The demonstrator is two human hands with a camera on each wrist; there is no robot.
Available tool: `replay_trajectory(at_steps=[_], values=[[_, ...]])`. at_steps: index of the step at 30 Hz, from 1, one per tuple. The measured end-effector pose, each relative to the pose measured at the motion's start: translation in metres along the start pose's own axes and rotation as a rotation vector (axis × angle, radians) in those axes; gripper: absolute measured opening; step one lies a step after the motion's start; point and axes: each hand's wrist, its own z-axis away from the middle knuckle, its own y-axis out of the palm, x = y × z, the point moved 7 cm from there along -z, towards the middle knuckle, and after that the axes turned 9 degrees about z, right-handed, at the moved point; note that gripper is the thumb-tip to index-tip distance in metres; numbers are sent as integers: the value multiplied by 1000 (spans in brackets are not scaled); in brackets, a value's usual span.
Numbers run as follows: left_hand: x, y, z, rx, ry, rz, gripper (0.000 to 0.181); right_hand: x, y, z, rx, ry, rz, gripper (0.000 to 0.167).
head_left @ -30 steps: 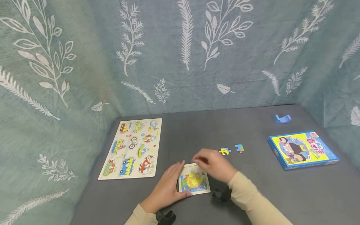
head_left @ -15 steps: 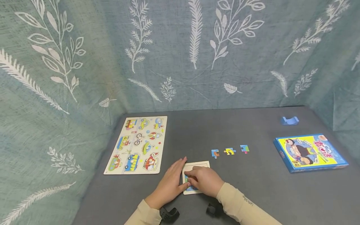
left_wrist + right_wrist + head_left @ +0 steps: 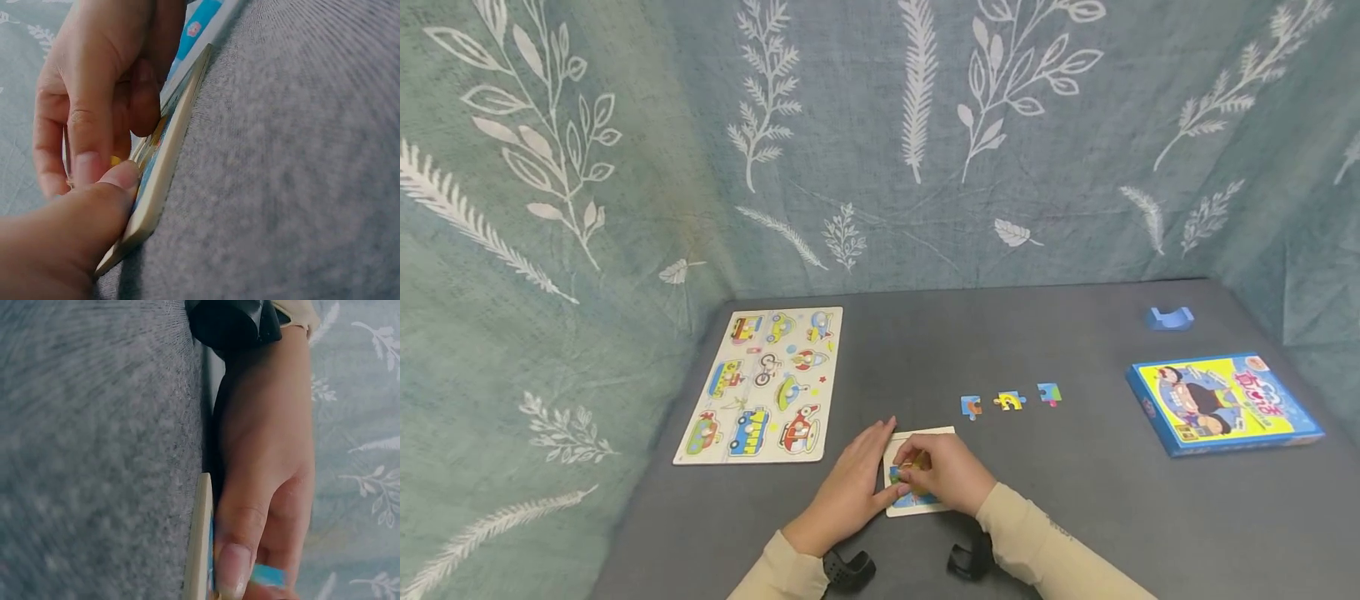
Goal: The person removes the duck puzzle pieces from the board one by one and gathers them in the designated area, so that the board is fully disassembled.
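- The tray lies flat on the worktop in front of the person, between both hands, its picture mostly covered by the right hand.
- The right fingers look pinched on a blue piece, low over the tray's left part; its outline is mostly hidden by the fingers.
- The left hand has its fingers stretched along the tray's left side, thumb lapping over the rim; it seems to steady rather than grip.
- To do this fitting step well, I would keep the left thumb firm on the rim so the tray cannot slide, yet clear of the gap.
- Turn the blue piece until its tabs match the neighbours, lower it level, then press with a fingertip; forcing it tilted could lift the pieces beside it.
- Beyond the tray, an orange piece, a yellow piece and a green piece lie apart, within easy reach.
- Compared with one second ago, the right hand has moved from the tray's far right corner to its left part, uncovering the orange piece.
- Against half a second ago, the right fingers look more bent; the left hand has hardly shifted.
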Motion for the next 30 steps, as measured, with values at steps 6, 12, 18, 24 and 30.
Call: replay_trajectory(at_steps=[6,12,18,24,30], values=[[2,3,-1,7,-16,32,89,-13,-48,4,-117,77,44,14],[0,2,-5,0,-3,46,89,-54,-95,19,-206,220,85,14],[0,2,-3,-5,-14,63,87,-60,-82,29,-188,138,258,14],[0,-1,-2,-4,4,61,87,-54,-74,34,-195,67,377,21],[2,-2,-2,22,-4,75,87,-39,-74,35,-233,-4,455,24]])
